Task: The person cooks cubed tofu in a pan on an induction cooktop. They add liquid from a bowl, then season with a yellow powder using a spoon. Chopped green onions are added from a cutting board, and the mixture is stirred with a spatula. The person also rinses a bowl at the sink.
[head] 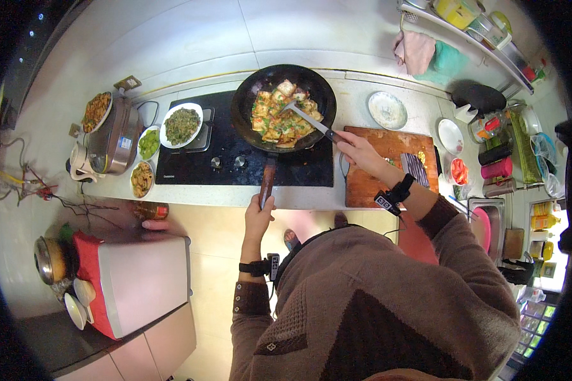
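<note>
A dark wok (242,119) sits on the black glass cooktop (190,169). In it lie browned pieces that look like tofu (286,119), strewn with chopped green and red bits. My left hand (258,219) grips the wok's wooden handle (268,174), which points toward me. My right hand (360,150) is closed around the dark handle of a metal spatula (310,119). The spatula's blade rests among the food near the middle of the wok. Below my right forearm is a wooden cutting board (362,190), with a cleaver (414,169) and chopped yellowish bits on it.
Left of the wok stand a plate of chopped greens (182,125), two small food bowls and a rice cooker (117,138) with a filled dish on top. A whitish plate (387,110) lies behind the board. Farther right are a bowl of red pieces (457,171) and a sink (498,209).
</note>
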